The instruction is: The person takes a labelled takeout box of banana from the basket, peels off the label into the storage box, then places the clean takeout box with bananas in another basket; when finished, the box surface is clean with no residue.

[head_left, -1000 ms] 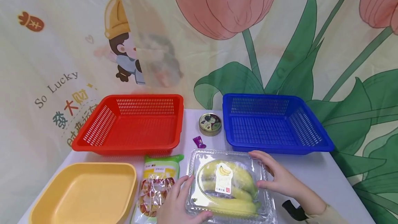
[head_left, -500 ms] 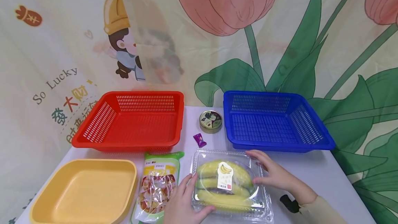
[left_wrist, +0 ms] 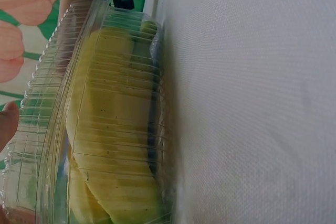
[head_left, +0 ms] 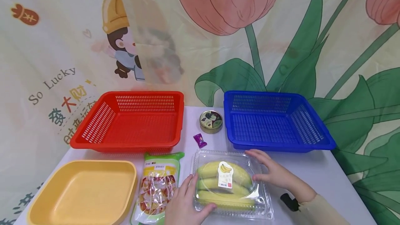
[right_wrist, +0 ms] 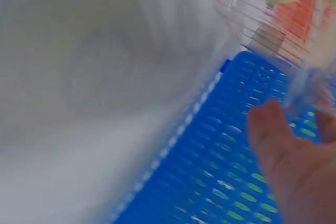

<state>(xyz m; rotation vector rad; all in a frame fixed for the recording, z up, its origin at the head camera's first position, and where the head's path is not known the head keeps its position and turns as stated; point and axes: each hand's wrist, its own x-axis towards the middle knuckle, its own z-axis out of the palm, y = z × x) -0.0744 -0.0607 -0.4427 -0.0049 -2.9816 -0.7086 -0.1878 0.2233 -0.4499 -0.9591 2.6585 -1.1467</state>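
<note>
- Clear clamshell box [head_left: 232, 183] with yellow bananas [head_left: 218, 185] inside and a white banana label [head_left: 225, 180] on the lid; it sits at the near edge of the white tabletop [head_left: 315, 173], in front of the blue basket [head_left: 275, 122]
- Left hand [head_left: 182, 206] grasps the box at its near left corner, fingers curled over the lid edge; the left wrist view shows the ribbed box [left_wrist: 100, 124] from the side on the tabletop [left_wrist: 252, 98]
- Right hand [head_left: 275, 173] grasps the box's far right side, fingers spread over the lid, thumb on top; the right wrist view is blurred and shows the hand [right_wrist: 294, 161] over the blue basket [right_wrist: 210, 182]
- Snack bag [head_left: 157, 186], green top, lies just left of the box beside the left hand
- Yellow tray [head_left: 47, 200] sits further left at the near edge
- Red basket [head_left: 131, 121] stands behind the tray and bag
- Purple wrapped candy [head_left: 200, 140] and round tin [head_left: 211, 122] lie between the two baskets, behind the box
</note>
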